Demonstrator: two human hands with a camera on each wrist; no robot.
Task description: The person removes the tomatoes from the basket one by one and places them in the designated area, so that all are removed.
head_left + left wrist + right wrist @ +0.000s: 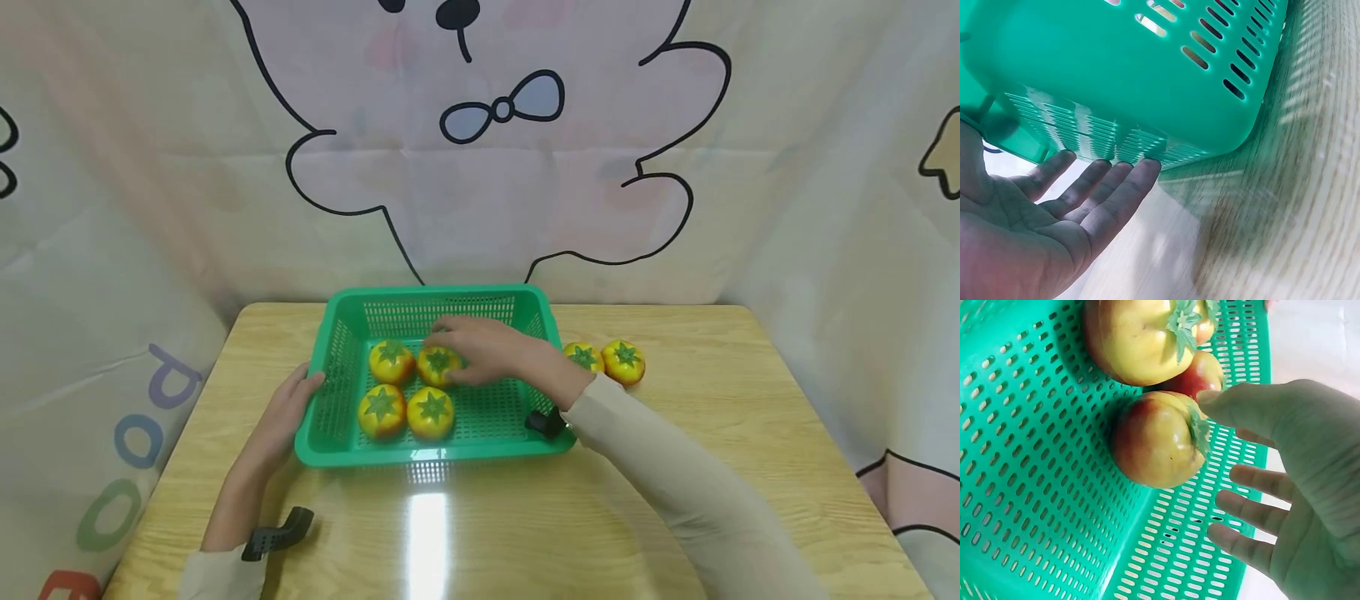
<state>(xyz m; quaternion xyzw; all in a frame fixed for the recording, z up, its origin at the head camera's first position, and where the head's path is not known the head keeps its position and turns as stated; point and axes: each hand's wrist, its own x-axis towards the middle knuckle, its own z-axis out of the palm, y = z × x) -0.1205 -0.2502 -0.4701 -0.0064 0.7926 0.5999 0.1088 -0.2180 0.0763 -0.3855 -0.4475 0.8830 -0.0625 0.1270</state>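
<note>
The left hand (285, 410) is at the left edge of the green basket (360, 459), which stands in the middle of the frame. In the left wrist view its fingers are nearly straight, a little spread, and the tips touch the outer wall; the thumb lies near the rim, but how firmly it presses I cannot tell.

The right hand (483, 348) is over the inside of the basket, with the fingers loosely extended and apart from the thumb, and nothing is gripped. The thumb tip is very close to the back right fruit (437, 367); whether they touch is not clear.

This yellow-red fruit with green leaves is in the basket beside the back left fruit (390, 363), behind two front fruits (431, 413). Two outer fruits (624, 362) are on the wooden table (712, 375), right of the basket.
</note>
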